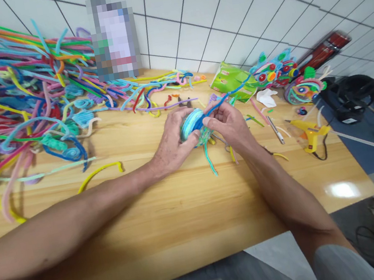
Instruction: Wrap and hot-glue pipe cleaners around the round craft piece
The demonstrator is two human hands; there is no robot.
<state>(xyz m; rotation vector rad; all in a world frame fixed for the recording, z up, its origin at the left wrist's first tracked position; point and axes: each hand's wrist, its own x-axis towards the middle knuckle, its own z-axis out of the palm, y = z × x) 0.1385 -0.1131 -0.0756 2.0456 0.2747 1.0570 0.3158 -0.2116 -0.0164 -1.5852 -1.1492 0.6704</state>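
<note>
Near the middle of the table, my left hand (pixel 175 142) is closed around a rounded bundle of coiled pipe cleaners (pixel 192 123) in light and dark blue. My right hand (pixel 230 125) pinches a dark blue pipe cleaner (pixel 237 86) at the bundle's right side. Its loose end sticks up to the right, past my fingers. A teal pipe cleaner end (pixel 209 160) hangs from the underside of the bundle. My fingers hide part of the bundle's far side.
Heaped pipe cleaners (pixel 29 105) in many colours cover the left. To the right lie a yellow glue gun (pixel 310 132), a pen (pixel 275 130), a green packet (pixel 232 81) and colourful pipe-cleaner figures (pixel 271 74). Pliers (pixel 184 102) rest behind my hands; a red flask (pixel 325 50) stands by the tiled wall.
</note>
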